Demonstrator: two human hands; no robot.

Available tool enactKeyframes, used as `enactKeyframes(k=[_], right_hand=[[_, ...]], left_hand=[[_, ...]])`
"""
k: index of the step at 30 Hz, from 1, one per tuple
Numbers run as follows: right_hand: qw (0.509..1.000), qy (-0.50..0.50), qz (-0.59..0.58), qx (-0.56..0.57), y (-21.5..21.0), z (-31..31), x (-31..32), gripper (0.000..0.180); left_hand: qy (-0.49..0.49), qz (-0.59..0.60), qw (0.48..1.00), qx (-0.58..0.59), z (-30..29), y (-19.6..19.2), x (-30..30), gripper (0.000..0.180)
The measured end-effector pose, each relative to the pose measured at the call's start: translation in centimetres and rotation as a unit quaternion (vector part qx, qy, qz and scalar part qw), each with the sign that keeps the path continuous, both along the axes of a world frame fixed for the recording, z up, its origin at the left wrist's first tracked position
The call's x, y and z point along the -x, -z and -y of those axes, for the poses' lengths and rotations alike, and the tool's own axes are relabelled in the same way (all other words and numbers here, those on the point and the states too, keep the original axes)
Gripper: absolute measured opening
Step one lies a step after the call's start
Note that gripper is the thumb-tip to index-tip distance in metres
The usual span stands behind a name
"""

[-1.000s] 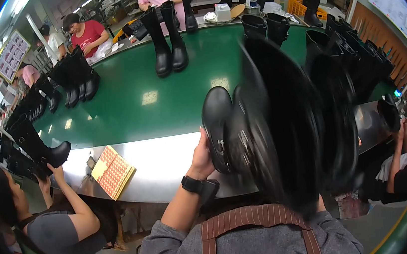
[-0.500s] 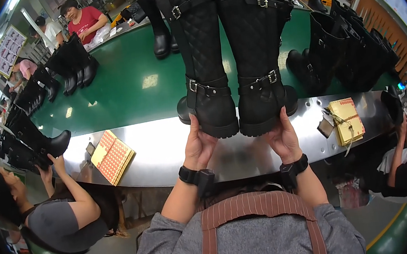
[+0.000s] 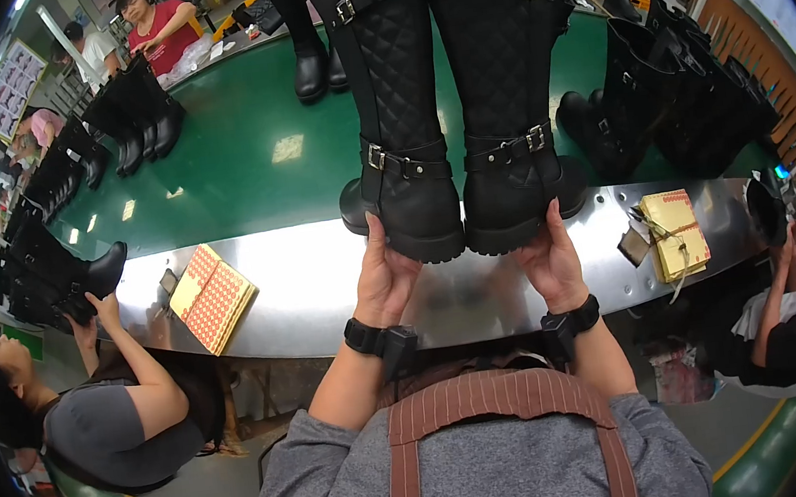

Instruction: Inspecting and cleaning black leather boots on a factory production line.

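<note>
Two tall black quilted boots with silver buckles stand upright side by side in front of me, heels toward me and almost touching. My left hand (image 3: pixel 387 274) grips the left boot (image 3: pixel 396 101) low at the heel and sole, thumb up along its outer side. In the same way my right hand (image 3: pixel 552 255) holds the right boot (image 3: pixel 501 89) by its heel and sole. The fingers of both hands are partly hidden beneath the soles. The boot tops run out of the upper edge of the view.
A steel ledge (image 3: pixel 311 307) fronts a green table (image 3: pixel 231 159). Yellow-and-red card stacks lie left (image 3: pixel 212 299) and right (image 3: pixel 676 234). Black boots stand in groups at left (image 3: pixel 142 111) and right (image 3: pixel 655 92). Co-workers handle boots on both sides; another (image 3: pixel 163 35) sits across.
Both boots remain in my hands, with their lower ends slightly higher in view. The co-worker across has raised an arm.
</note>
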State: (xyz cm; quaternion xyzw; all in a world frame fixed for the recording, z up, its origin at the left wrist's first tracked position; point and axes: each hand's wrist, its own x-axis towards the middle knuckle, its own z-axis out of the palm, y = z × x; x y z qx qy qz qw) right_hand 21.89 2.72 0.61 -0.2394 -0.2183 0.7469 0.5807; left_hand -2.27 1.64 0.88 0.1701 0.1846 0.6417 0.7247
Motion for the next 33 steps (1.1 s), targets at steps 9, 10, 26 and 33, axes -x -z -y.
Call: enactKeyframes(k=[9, 10, 26, 33], right_hand=[[1.000, -0.012, -0.004, -0.010, 1.1, -0.3, 0.2, 0.054], [1.000, -0.004, 0.002, 0.018, 1.3, -0.3, 0.2, 0.054], [0.996, 0.079, 0.032, 0.021, 0.8, 0.5, 1.1, 0.051], [0.996, 0.083, 0.019, -0.011, -0.2, 0.6, 1.6, 0.047]], left_hand=[[0.003, 0.006, 1.000, -0.030, 0.0, 1.3, 0.7, 0.066], [0.004, 0.009, 1.000, -0.027, 0.0, 1.5, 0.8, 0.066], [-0.054, -0.054, 0.997, 0.003, 0.0, 1.0, 0.5, 0.064], [-0.067, -0.026, 0.997, 0.042, -0.2, 0.9, 0.5, 0.060]])
